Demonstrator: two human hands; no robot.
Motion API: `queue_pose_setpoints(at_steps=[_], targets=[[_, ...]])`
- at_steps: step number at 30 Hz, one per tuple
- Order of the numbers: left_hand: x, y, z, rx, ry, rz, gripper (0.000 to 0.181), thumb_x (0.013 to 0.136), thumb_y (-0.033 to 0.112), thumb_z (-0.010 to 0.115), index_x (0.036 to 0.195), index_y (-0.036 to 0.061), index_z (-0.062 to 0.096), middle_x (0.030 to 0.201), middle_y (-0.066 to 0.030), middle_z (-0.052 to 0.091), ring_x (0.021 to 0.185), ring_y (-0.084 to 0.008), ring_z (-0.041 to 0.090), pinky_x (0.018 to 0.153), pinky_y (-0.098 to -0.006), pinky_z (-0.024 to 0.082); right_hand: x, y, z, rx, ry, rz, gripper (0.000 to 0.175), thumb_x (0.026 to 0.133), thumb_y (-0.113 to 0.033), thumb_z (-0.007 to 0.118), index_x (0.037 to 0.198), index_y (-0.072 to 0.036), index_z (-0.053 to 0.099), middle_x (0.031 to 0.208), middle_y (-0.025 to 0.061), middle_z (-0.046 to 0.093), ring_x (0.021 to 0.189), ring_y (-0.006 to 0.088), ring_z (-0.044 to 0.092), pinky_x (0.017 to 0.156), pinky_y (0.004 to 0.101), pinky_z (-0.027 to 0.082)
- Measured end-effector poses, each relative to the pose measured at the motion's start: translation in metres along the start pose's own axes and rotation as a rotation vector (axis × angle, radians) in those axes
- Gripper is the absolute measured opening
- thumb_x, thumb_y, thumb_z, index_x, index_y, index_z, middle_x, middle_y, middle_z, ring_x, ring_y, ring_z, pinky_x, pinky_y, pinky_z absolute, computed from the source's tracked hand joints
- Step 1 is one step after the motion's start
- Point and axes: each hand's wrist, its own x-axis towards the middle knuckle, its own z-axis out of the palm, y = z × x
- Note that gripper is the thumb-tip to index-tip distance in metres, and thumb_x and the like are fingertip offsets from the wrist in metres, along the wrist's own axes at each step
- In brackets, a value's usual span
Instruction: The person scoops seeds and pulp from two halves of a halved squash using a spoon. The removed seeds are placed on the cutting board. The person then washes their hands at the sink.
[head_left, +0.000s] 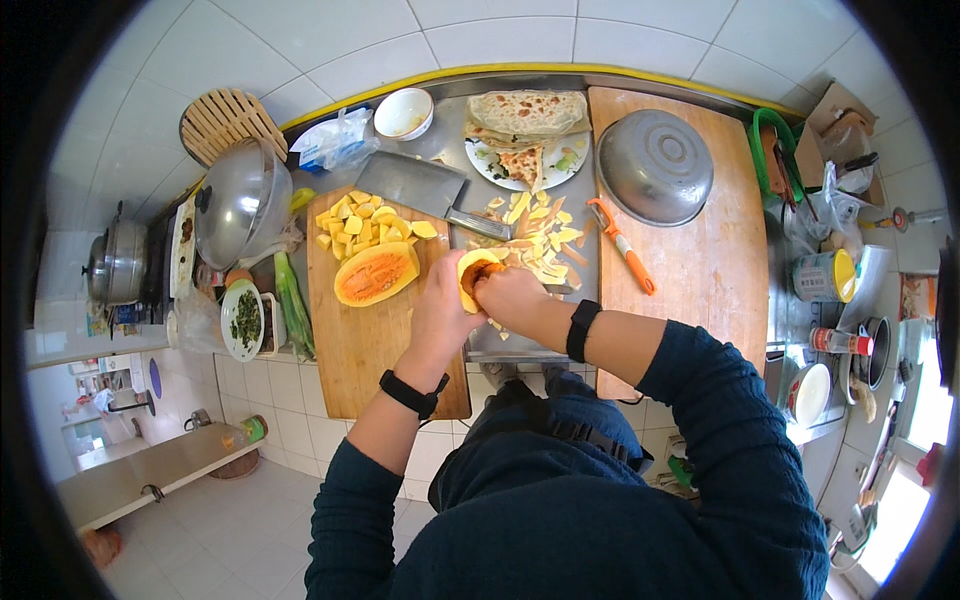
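Note:
My left hand (441, 304) holds a peeled pumpkin half (468, 271), its hollow turned toward my right hand. My right hand (517, 298) has its fingers curled into the orange stringy hollow; the fingertips are hidden. Left of them, a second pumpkin half (375, 276) lies cut side up on a wooden cutting board (360, 360), its seeds and pulp showing. Pumpkin chunks (360, 223) are heaped behind it. A cleaver (412, 182) rests across the board's back edge. Pumpkin peelings (546, 234) spread over the metal counter beyond my hands, with an orange peeler (626, 251) to their right.
A plate (570, 161) of flatbread (525, 112) and a white bowl (403, 114) stand at the back. An upturned metal basin (656, 166) sits on a larger wooden board (697, 277). Scallions (292, 304), a dish of chopped greens (244, 321) and a lidded wok (240, 202) are at left.

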Motion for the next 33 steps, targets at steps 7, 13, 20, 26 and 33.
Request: queue_pose_setpoints(at_steps=[7,13,20,26,33], targets=[[0.001,0.001,-0.002,0.011,-0.001,-0.023,0.084,0.059,0.009,0.086,0.129,0.0085,0.04,0.122,-0.0188,0.054,0.109,-0.0386,0.057,0.086,-0.0423,0.051,0.002,-0.002,-0.016,-0.059,-0.11,0.036,0.015,0.081,-0.013,0.063,0.09,-0.007,0.073,0.094,0.0113,0.072,0.086,0.0269,0.071,0.071,0.0378,0.057],[-0.001,0.004,0.0,0.014,0.006,-0.02,0.084,0.059,0.011,0.087,0.129,0.0075,0.04,0.122,-0.0188,0.054,0.107,-0.0383,0.058,0.085,-0.042,0.052,-0.008,0.008,-0.024,-0.066,-0.155,0.024,0.017,0.081,-0.016,0.064,0.095,-0.007,0.07,0.087,0.0117,0.071,0.087,0.0292,0.07,0.072,0.0389,0.057],[0.0,0.013,0.0,0.049,-0.041,-0.075,0.083,0.06,0.015,0.088,0.128,0.0066,0.041,0.118,-0.0193,0.057,0.107,-0.0392,0.058,0.086,-0.0426,0.05,-0.014,0.015,-0.021,-0.025,-0.111,0.06,0.015,0.079,-0.011,0.064,0.092,-0.006,0.071,0.093,0.0133,0.071,0.089,0.0303,0.069,0.073,0.0402,0.057],[0.002,0.016,0.003,0.055,-0.047,-0.019,0.081,0.06,0.014,0.087,0.128,0.0073,0.041,0.117,-0.0185,0.057,0.107,-0.0384,0.058,0.085,-0.0418,0.051,-0.013,0.015,-0.014,0.049,-0.022,-0.007,0.018,0.079,-0.014,0.063,0.096,-0.008,0.066,0.087,0.0145,0.068,0.084,0.0318,0.069,0.069,0.0407,0.057],[0.001,0.023,0.008,0.111,-0.05,-0.037,0.082,0.059,0.012,0.086,0.128,0.0081,0.041,0.12,-0.0185,0.055,0.107,-0.0374,0.058,0.085,-0.0418,0.051,-0.009,0.015,-0.002,-0.108,-0.051,-0.093,0.015,0.077,-0.015,0.065,0.089,-0.007,0.067,0.082,0.0119,0.07,0.08,0.0293,0.07,0.068,0.039,0.057]])
